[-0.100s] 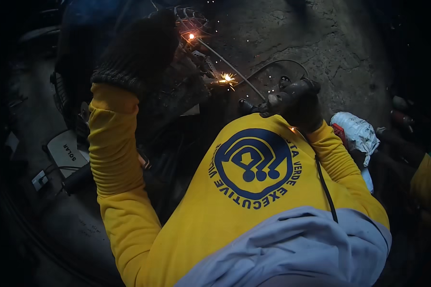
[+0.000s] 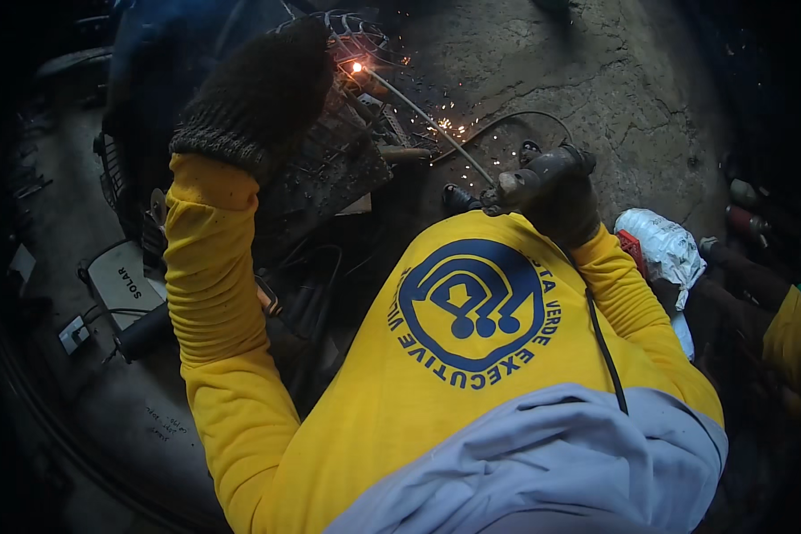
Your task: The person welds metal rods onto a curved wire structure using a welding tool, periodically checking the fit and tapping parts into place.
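My right hand [image 2: 561,200], in a dark glove, is closed around an electrode holder [image 2: 538,173]. A thin welding rod [image 2: 432,125] runs from the holder up and left to a glowing orange spot. That spot lies at the lower edge of a curved metal mesh piece [image 2: 358,34]. My left hand [image 2: 262,89], in a dark knitted glove, is raised beside the mesh on its left; its fingers are hidden, so what it holds, if anything, does not show. Below the mesh, a dark metal work surface [image 2: 338,178] carries scraps and thin rods.
A pipe end [image 2: 405,154] sticks out from the work surface. Sparks scatter over the cracked concrete floor [image 2: 614,98]. A cable [image 2: 547,114] loops near my sandalled feet. A white bag [image 2: 663,249] lies at right, a pale box [image 2: 123,280] at left, yellow cloth [image 2: 788,343] far right.
The bright burst of sparks by the pipe end has broken into small scattered sparks. The surroundings look lighter. Both hands and the rod have hardly moved.
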